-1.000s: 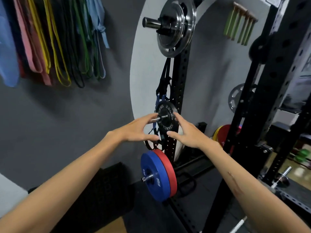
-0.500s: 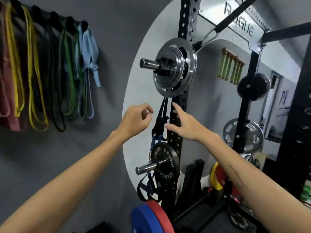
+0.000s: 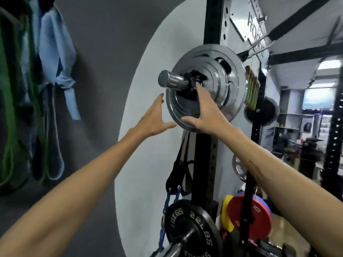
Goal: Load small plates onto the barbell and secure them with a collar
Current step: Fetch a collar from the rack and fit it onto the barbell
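A: Big stuff first. What's up there?

B: Black rack upright (image 3: 213,21) w/ a chrome peg (image 3: 171,81) sticking out toward the camera. On the peg sits a stack of chrome plates (image 3: 235,75), biggest at the back, smaller ones stepped in front. Something black is clamped round the peg at the front of the stack, maybe a collar, too blurred to tell.

A: Lower down?

B: A black 10 kg plate (image 3: 193,227) on its own peg near the bottom edge, red plate (image 3: 248,217) behind to the right, straps hanging off the upright btwn them.

A: Hands?

B: Both raised at the chrome stack. Right hand (image 3: 204,115) is open, fingers spread, laid over the face of the front small plate, thumb near its lower rim; fingertips reach up by the black piece. Left hand (image 3: 154,117) is open too, fingers straight, just beside the stack's left edge, not touching as far as I can tell. Neither holds anything.

A: So which step?

B: Fetching, I'd say. No barbell sleeve is being loaded here; the small plates are on the storage peg, so loading and the collar are all ahead.

A: Next move needs?

B: Prob. free the black piece if it's a clamp, then both hands on the front plate's rim and slide it straight off along the peg. Chrome looks slick & heavy, so support from below before it clears the tip.
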